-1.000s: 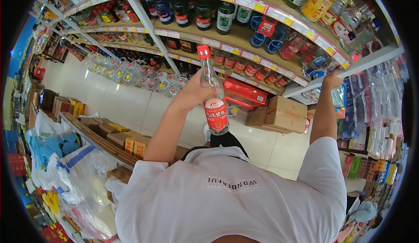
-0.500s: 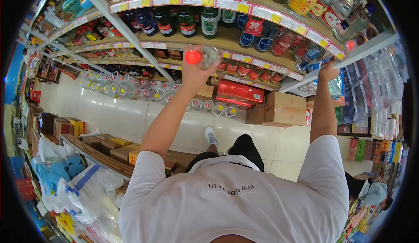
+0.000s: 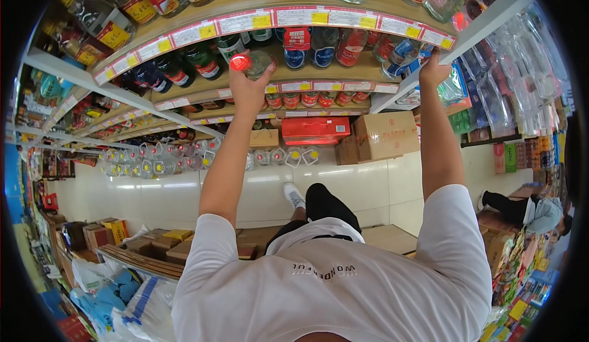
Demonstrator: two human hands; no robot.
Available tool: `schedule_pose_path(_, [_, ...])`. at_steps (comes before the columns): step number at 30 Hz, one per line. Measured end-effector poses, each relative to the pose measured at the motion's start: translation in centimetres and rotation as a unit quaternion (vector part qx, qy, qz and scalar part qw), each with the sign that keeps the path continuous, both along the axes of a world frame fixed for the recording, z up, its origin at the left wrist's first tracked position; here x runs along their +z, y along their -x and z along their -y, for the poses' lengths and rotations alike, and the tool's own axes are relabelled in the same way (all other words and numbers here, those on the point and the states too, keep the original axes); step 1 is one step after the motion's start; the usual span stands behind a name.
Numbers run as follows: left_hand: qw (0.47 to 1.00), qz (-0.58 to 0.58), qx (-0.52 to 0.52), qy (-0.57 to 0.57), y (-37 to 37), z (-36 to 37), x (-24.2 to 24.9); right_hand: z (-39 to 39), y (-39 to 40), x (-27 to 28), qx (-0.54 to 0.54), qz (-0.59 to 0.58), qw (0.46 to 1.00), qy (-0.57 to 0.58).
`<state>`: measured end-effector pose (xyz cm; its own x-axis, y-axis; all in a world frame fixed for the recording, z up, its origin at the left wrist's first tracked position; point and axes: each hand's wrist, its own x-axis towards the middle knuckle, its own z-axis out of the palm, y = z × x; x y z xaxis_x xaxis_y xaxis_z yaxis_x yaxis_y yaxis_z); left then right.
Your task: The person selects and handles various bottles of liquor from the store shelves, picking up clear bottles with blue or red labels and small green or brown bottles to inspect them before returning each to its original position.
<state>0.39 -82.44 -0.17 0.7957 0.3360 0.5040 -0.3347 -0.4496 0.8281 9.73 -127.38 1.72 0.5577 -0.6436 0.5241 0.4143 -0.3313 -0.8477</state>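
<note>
A clear glass bottle with a red cap point(image 3: 264, 66) is in my left hand point(image 3: 247, 93), its cap tilted towards me. The thumb and fingers close around it, in front of the shelf with green bottles point(image 3: 230, 46). My right hand point(image 3: 434, 75) is raised to the right end of the shelf, just under the price-label strip point(image 3: 423, 33). Beside its fingers is a tilted clear bottle with a blue label point(image 3: 399, 56). The right fingertips are mostly hidden at the shelf edge, so their grip cannot be made out.
Cardboard boxes point(image 3: 388, 134) and a red carton point(image 3: 315, 131) stand below the shelves. Large clear jugs point(image 3: 156, 161) line the floor. A white metal upright point(image 3: 491, 23) bounds the shelf at right. Behind me are a low stand with boxes point(image 3: 144, 247) and plastic bags point(image 3: 153, 305). Another person point(image 3: 534, 213) is at far right.
My view has shifted to the right and closer to the shelves. The bottle in my left hand is now nearer the green bottles. My right hand stays at the shelf end.
</note>
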Motion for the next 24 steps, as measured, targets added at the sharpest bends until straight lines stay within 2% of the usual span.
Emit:
schedule_pose_path(5, [0.999,-0.025,0.004,-0.042,-1.9,0.0,0.1,0.9,-0.6,-0.7,-0.024,-0.02,0.999,0.019])
schedule_pose_path(8, [0.997,-0.039,-0.002,-0.072,-3.0,0.0,0.9,0.4,-0.3,-0.5,-0.015,-0.004,1.0,0.006])
schedule_pose_path(9, [0.996,-0.038,-0.005,-0.081,-3.4,0.2,1.2,0.5,-0.4,-0.6,0.005,0.003,1.0,-0.03])
schedule_pose_path(13, [0.999,-0.019,0.017,-0.044,-5.3,0.8,0.8,0.4,-0.2,-0.3,-0.018,-0.021,1.0,-0.008])
schedule_pose_path(16, [0.998,-0.023,-0.003,-0.062,-6.0,1.0,1.5,-0.2,0.1,0.1,-0.015,-0.018,0.999,-0.031])
schedule_pose_path(19, [0.998,-0.008,-0.064,0.0,-6.3,1.2,2.2,-0.3,0.4,0.3,-0.028,-0.026,0.999,-0.019])
schedule_pose_path(24, [0.995,0.006,-0.084,-0.054,-8.9,-0.3,0.0,-0.7,0.4,0.6,-0.042,-0.028,0.999,-0.009])
